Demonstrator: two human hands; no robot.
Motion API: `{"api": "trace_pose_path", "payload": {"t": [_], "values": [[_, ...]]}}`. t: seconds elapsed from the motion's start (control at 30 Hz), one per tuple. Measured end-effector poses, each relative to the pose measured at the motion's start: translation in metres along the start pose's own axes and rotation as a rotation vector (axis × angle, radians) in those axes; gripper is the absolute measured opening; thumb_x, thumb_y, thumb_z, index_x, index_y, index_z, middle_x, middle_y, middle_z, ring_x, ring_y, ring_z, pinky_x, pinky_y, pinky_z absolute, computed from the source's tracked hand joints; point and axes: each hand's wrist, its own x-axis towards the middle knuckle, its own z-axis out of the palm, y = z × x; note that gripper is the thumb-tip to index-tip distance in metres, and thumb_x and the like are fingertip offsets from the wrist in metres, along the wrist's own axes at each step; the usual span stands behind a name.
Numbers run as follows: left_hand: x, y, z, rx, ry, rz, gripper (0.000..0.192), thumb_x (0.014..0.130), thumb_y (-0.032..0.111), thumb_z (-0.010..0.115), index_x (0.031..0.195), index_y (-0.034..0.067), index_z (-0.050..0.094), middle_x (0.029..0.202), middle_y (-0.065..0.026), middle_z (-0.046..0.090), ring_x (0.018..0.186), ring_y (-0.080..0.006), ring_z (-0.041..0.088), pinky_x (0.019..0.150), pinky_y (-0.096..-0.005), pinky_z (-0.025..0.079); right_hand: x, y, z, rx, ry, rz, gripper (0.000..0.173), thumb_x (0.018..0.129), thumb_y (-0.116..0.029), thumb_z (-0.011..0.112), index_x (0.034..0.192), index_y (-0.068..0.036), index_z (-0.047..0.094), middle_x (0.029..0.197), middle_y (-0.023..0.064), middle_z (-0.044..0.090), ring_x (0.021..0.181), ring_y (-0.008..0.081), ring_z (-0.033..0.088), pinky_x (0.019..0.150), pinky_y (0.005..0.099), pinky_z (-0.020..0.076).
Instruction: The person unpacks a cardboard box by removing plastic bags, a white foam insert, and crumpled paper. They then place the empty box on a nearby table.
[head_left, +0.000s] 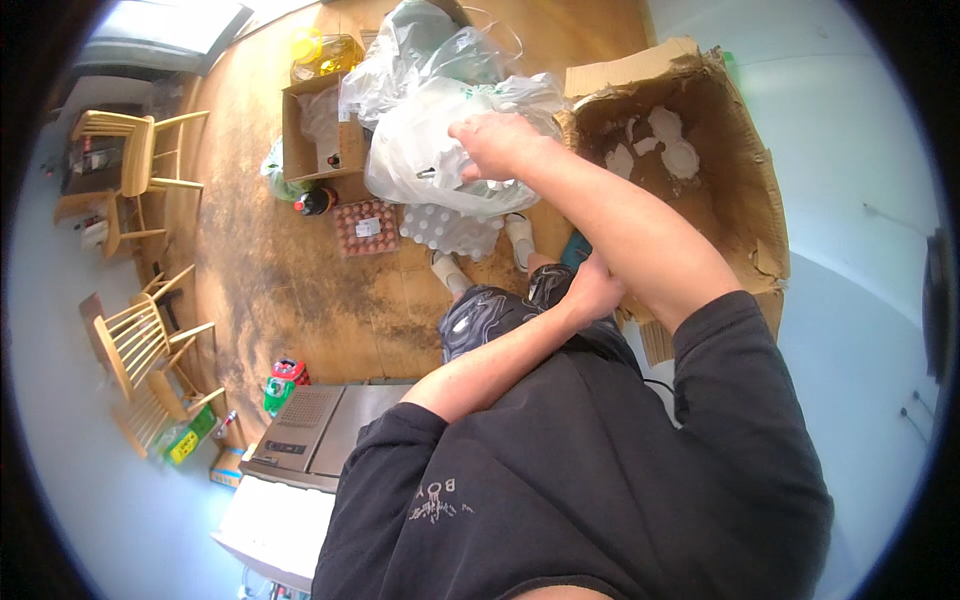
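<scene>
My right hand (499, 146) reaches over a large white plastic bag (412, 161) with its fingers curled at the bag's opening. White items lie around the fingers, and whether they grip anything cannot be made out. My left hand (596, 291) is bent in near my waist, below my right forearm. Its fingers are partly hidden, so its hold is unclear. Just beyond my slippers (519, 241) lies a plastic-wrapped pack of white-capped bottles (450, 229), partly under the bag. To its left sits a clear-lidded tray of eggs (367, 238) with a label.
A torn, deep cardboard box (720, 195) with white foam pieces (679, 157) stands right. Left are a smaller carton (322, 161), an oil jug (334, 56) and a dark bottle (316, 201). Wooden chairs (135, 154) line the left wall; a grey appliance (300, 431) stands beside me.
</scene>
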Motion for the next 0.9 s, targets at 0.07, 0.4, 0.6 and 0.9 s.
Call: {"api": "trace_pose_path", "payload": {"t": [0.07, 0.4, 0.6, 0.9], "values": [[-0.002, 0.002, -0.003, 0.023, 0.008, 0.019, 0.067, 0.089, 0.013, 0.05, 0.152, 0.006, 0.027, 0.134, -0.0292, 0.058, 0.122, -0.0426, 0.06, 0.103, -0.0438, 0.048, -0.003, 0.006, -0.002, 0.266, 0.306, -0.109, 0.041, 0.089, -0.026, 0.07, 0.125, -0.007, 0.062, 0.108, 0.0134, 0.071, 0.106, 0.0305, 0.067, 0.088, 0.0429, 0.0545], [-0.01, 0.039, -0.008, -0.102, 0.056, -0.1, 0.06, 0.089, 0.005, 0.056, 0.145, -0.002, 0.038, 0.136, -0.0222, 0.057, 0.128, -0.031, 0.054, 0.106, -0.0372, 0.044, -0.177, 0.205, -0.039, 0.55, 0.016, 0.511, 0.03, 0.081, -0.008, 0.062, 0.108, 0.001, 0.072, 0.098, 0.0104, 0.074, 0.086, 0.0195, 0.068, 0.078, 0.0333, 0.0543], [-0.012, 0.038, -0.005, -0.083, 0.007, -0.158, 0.064, 0.088, 0.006, 0.057, 0.147, -0.002, 0.035, 0.137, -0.025, 0.056, 0.128, -0.0352, 0.055, 0.107, -0.0403, 0.043, -0.142, 0.232, 0.096, 0.236, -0.09, 0.583, 0.046, 0.082, -0.011, 0.065, 0.128, -0.013, 0.066, 0.121, 0.0187, 0.069, 0.112, 0.0368, 0.065, 0.095, 0.0446, 0.0531], [-0.017, 0.033, -0.006, 0.117, -0.005, -0.089, 0.068, 0.087, 0.01, 0.06, 0.148, -0.002, 0.032, 0.139, -0.0287, 0.054, 0.132, -0.0417, 0.051, 0.109, -0.0431, 0.042, -0.116, 0.228, 0.129, 0.119, -0.147, 0.809, 0.042, 0.09, -0.017, 0.063, 0.131, -0.011, 0.06, 0.133, 0.0166, 0.063, 0.123, 0.0348, 0.061, 0.099, 0.0489, 0.0526]]}}
